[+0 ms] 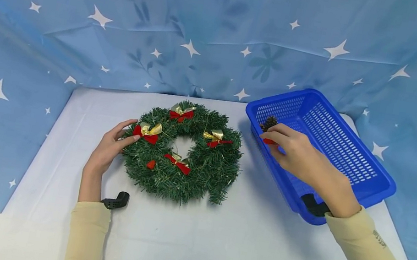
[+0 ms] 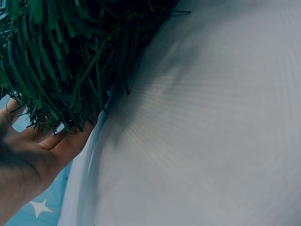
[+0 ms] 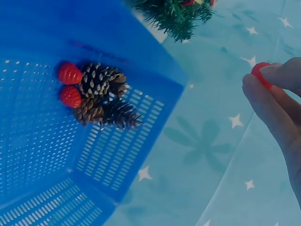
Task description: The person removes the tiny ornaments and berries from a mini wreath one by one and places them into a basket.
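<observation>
A green wreath [image 1: 181, 186] lies on the white table, decorated with several red and gold bows [image 1: 150, 136] and one small red berry-like ornament [image 1: 150, 164]. My left hand [image 1: 104, 153] grips its left edge, the thumb on top beside a bow. In the left wrist view, the other fingers [image 2: 70, 143] reach beneath the green bristles. Over the near left side of the blue basket [image 1: 381, 181], my right hand [image 1: 292, 152] pinches a red berry-like ornament [image 3: 261, 74] between thumb and fingertips. Much of that ornament is hidden by the fingers.
Inside the basket, several pinecones [image 3: 96, 80] sit together with two red ribbed ornaments [image 3: 69, 73] beside them. A blue cloth [image 1: 186, 65] with white stars hangs behind and at the sides of the table. Black camera mounts [image 1: 117, 201] sit at the wrists.
</observation>
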